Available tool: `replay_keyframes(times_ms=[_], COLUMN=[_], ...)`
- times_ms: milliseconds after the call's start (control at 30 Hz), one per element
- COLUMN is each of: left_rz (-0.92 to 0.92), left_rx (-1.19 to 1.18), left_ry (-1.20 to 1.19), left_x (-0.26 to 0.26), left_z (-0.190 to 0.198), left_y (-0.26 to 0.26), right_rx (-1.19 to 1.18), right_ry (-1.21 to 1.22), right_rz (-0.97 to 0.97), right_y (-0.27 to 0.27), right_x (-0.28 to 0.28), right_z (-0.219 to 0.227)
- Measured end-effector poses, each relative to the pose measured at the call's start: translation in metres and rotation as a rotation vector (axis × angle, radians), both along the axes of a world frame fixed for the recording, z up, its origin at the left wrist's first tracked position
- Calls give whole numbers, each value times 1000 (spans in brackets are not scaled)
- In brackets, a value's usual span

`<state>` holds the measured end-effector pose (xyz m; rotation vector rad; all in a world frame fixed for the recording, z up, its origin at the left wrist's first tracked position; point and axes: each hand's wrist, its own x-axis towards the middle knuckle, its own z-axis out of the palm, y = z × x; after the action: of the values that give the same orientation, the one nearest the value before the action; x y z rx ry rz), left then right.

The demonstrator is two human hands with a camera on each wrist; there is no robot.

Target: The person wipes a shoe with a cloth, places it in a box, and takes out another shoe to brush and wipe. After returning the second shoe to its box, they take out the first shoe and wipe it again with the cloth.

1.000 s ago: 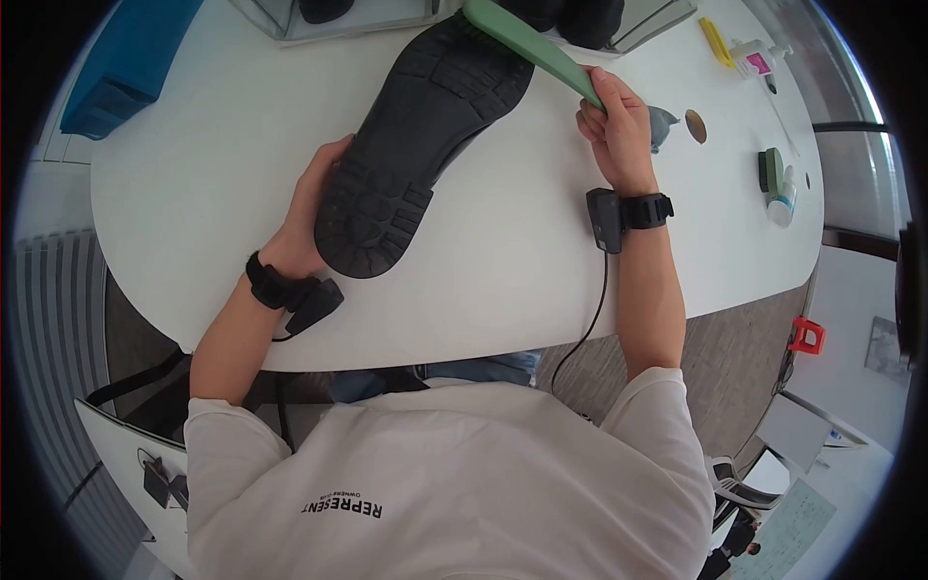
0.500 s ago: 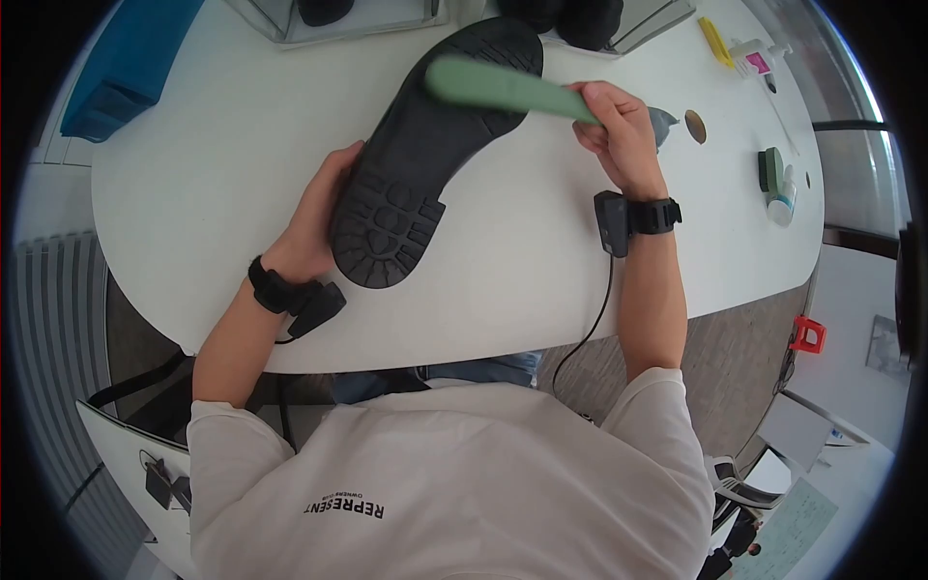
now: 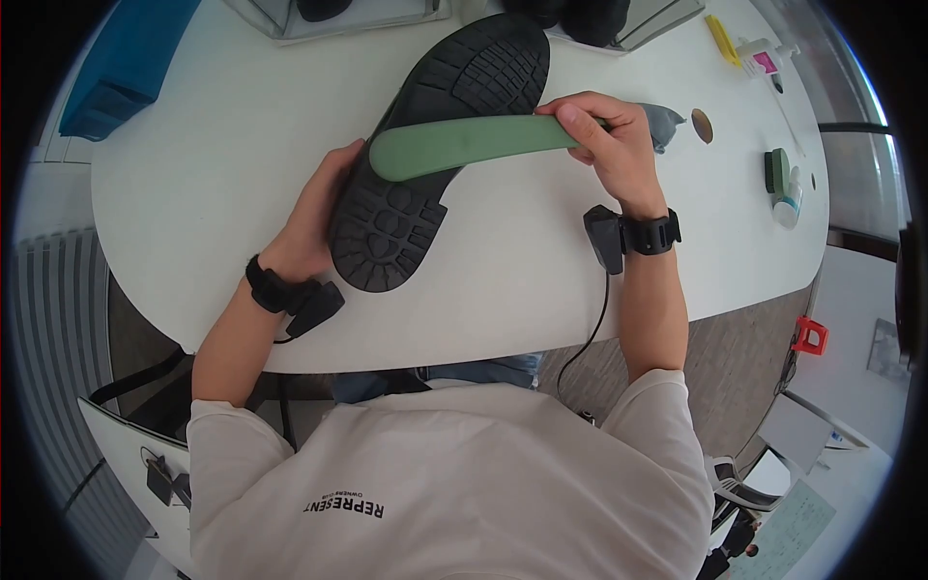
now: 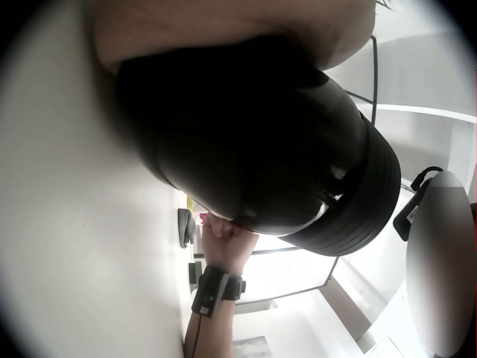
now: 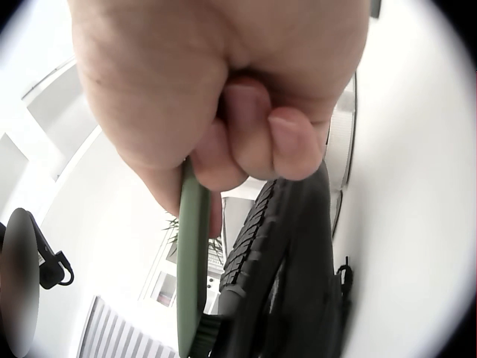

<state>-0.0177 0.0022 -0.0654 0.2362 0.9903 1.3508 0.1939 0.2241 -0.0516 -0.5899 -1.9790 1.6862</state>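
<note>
A black shoe is turned sole up over the white table, its treaded heel toward the person. My left hand grips the shoe along its left side near the heel; the fingers are largely hidden beneath it. In my right hand is the handle of a green brush, pinched between thumb and fingers. The brush lies across the sole just ahead of the heel. Dark bristles show against the sole edge in the right wrist view. Glossy black upper fills much of the left wrist view.
A grey cloth lies beyond the right hand, beside a round table hole. Farther right are another green brush and a white bottle. Black footwear sits in a container at the back; a blue box stands back left.
The brush has swept from the toe down the sole toward the heel, turning more level. My right hand came nearer the person. The shoe shifted slightly right and toward the person, still in my left hand.
</note>
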Motion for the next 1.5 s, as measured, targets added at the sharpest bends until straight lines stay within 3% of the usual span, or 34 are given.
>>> replay_keyframes(times_ms=[33,67,133,267,333,467,600,700,800,867,1000,1067,1167,1267,1333,1367,1433,1467,1500], left_rz=[16,12,-12,21,5,-38,-46,-29,-41,-62,-54,-60,-44,-72,138,139,92,99,-44], left_rx=[-13,-19,27,15,-15,9,0,5,12,24,44,66,45,111,172,181,336,339,321], left_ry=[156,154,-126,13,-145,-106,-84,-61,-85,-112,-131,-136,-221,-116,331,339,824,830,1092], left_x=[3,1,-6,-2,-5,-8,-7,-6,-9,-8,-8,-8,-11,-12,-13,-16,-35,-48,-63], left_z=[3,-1,-7,-1,-7,-9,-8,-9,-10,-11,-10,-11,-10,1,21,29,46,54,63], left_y=[1,1,0,0,0,-1,-2,-2,-1,-2,-1,-2,0,2,1,-1,-9,-13,-20], right_rx=[25,19,-64,-216,-196,-275,-327,-281,-392,-357,-339,-391,-476,-537,-538,-583,-647,-642,-652], right_ry=[-24,-26,128,154,170,243,186,205,163,170,168,125,156,212,211,240,287,290,308], right_rz=[-34,-37,-177,-205,-242,-381,-313,-387,-432,-347,-427,-259,-263,-186,-201,-160,-112,-104,-98], right_y=[0,0,5,16,20,22,35,43,53,56,60,62,62,66,62,60,61,61,60], right_x=[1,2,-2,-1,0,-3,5,6,14,17,18,22,23,28,27,27,25,25,25], right_z=[-1,-3,-6,-10,-10,-15,-19,-20,-30,-27,-31,-32,-29,-33,-31,-30,-35,-36,-37])
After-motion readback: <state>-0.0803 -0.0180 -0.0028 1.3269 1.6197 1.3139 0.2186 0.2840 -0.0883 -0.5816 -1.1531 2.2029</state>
